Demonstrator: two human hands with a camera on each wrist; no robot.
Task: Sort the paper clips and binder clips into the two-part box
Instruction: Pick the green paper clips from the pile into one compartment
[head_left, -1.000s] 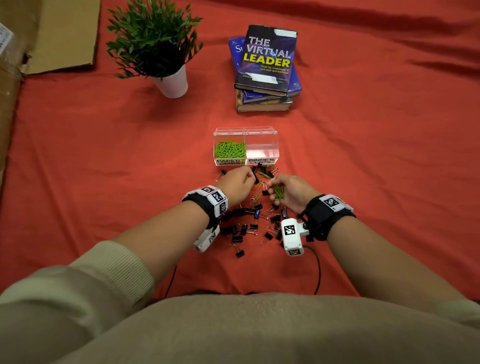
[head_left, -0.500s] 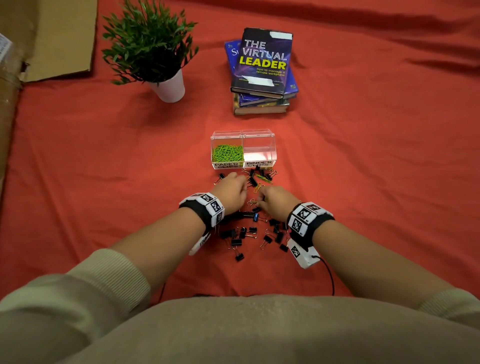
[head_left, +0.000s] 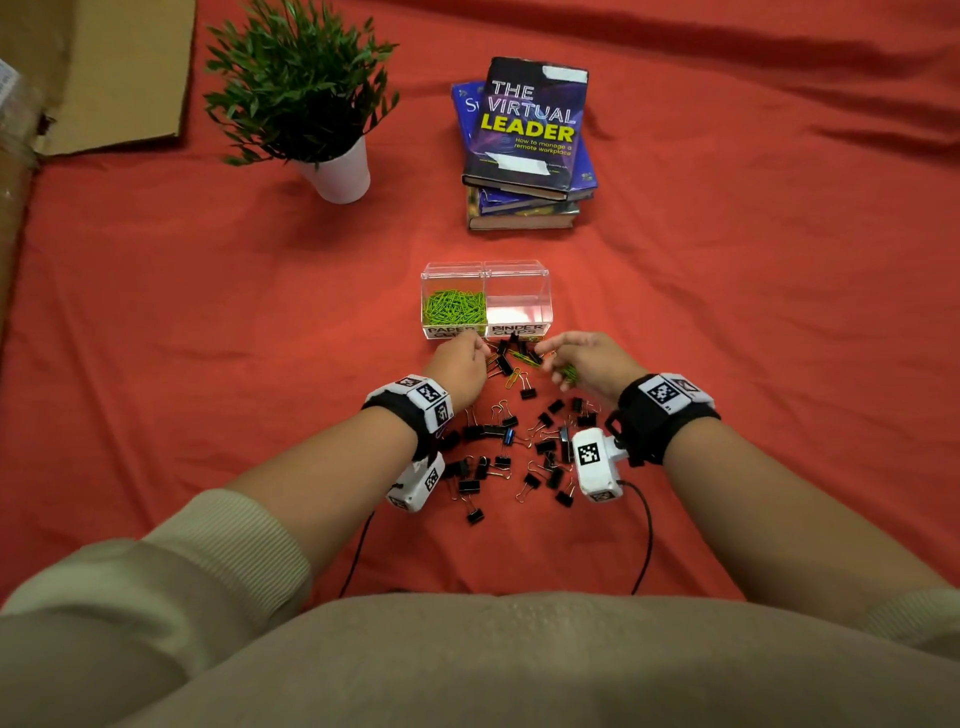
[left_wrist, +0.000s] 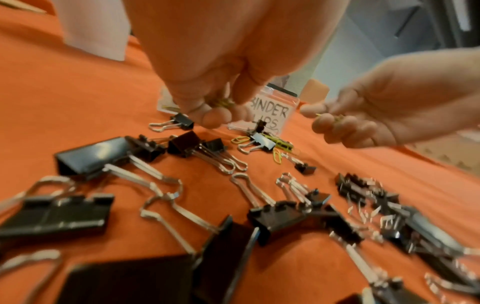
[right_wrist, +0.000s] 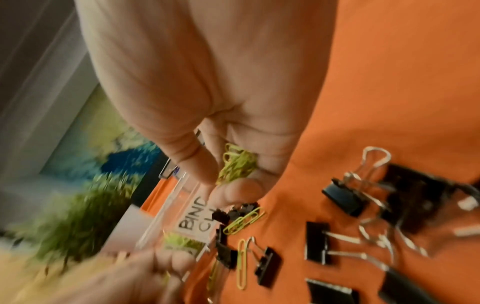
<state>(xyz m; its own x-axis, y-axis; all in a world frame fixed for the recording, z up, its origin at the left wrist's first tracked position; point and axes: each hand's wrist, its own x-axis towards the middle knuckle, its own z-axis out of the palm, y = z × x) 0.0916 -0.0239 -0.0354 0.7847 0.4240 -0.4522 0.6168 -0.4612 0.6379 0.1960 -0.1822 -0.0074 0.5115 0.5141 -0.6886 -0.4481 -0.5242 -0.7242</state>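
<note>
Green wire paper clips (head_left: 456, 306) fill the left, "PAPER CLIPS" half of the clear plastic two-part box (head_left: 486, 300) on the red cloth (head_left: 208, 338); its "BINDER CLIPS" half holds none. Just before the box, the right hand (head_left: 582, 364) curls its fingers round a small bunch of green paper clips (right_wrist: 237, 162), and the left hand (head_left: 460, 366) pinches a few yellowish clips (left_wrist: 223, 102). Black metal binder clips (head_left: 511, 447) lie scattered between the wrists, with loose green paper clips (head_left: 522, 361) nearer the box.

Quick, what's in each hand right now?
Left hand: fingers pinch a few green paper clips.
Right hand: curled around a bunch of green paper clips.
</note>
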